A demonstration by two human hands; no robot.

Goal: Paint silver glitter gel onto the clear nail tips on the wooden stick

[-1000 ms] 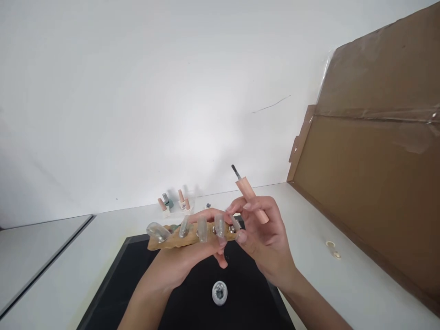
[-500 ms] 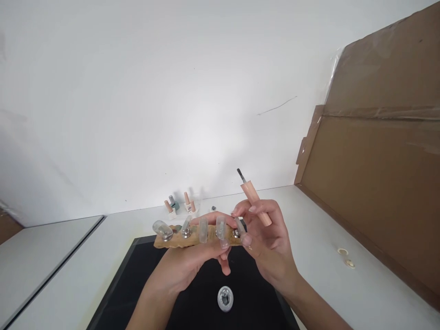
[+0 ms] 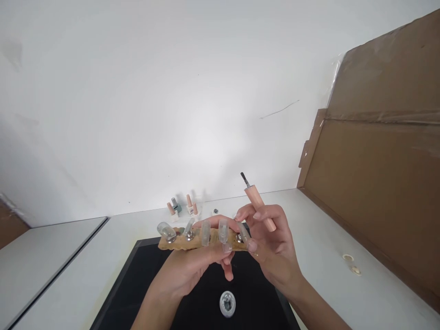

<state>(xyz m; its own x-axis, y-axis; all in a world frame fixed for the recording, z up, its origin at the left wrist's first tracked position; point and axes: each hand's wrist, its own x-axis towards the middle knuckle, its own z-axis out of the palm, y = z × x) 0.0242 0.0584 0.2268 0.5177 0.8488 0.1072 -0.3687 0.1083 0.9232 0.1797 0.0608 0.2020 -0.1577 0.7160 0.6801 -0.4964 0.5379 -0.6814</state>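
My left hand grips a tan, wavy-edged nail display strip between thumb and fingers. Several clear false nail tips, among them one in the middle, stand along it, some visibly on round metal mounts. In my right hand is a peach nail polish brush cap, held between the fingers with its dark bristles pointing up and left. The thumb and a fingertip of that hand also pinch the rightmost nail tip, which leans over its metal mount.
Peach-capped polish bottles and a grey-green one stand by the white wall. A round white-rimmed pot rests on the black mat. Two small pale rings lie at right, near a cardboard panel.
The view has shifted slightly, moving everything a little right and down. My right thumb has edged right, and the rightmost nail tip leans a bit more. Both grips stay the same.
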